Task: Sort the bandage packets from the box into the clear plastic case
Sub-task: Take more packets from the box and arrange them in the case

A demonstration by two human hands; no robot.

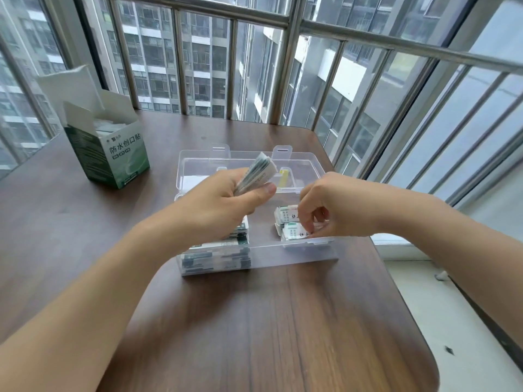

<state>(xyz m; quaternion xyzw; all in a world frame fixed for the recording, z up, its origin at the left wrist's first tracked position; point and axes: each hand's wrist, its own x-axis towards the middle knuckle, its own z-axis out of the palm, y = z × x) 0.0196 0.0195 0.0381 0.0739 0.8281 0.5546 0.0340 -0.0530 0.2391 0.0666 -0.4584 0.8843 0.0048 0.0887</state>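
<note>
A clear plastic case [294,256] lies open on the brown table, its lid [249,159] tipped back. My left hand [226,199] hovers over the case's left side and grips a fanned stack of bandage packets [259,172]. Below it a pile of green-and-white packets [218,254] fills the case's left end. My right hand [325,205] reaches into the right side, fingertips pinching a white packet [293,230] on a small pile there. The green bandage box [113,154] stands open at the back left with packets showing inside.
The table [254,335] has a rounded front right corner and its right edge drops to a white floor. A metal window railing [283,66] runs close behind the table. A small yellow item [283,178] lies in the lid.
</note>
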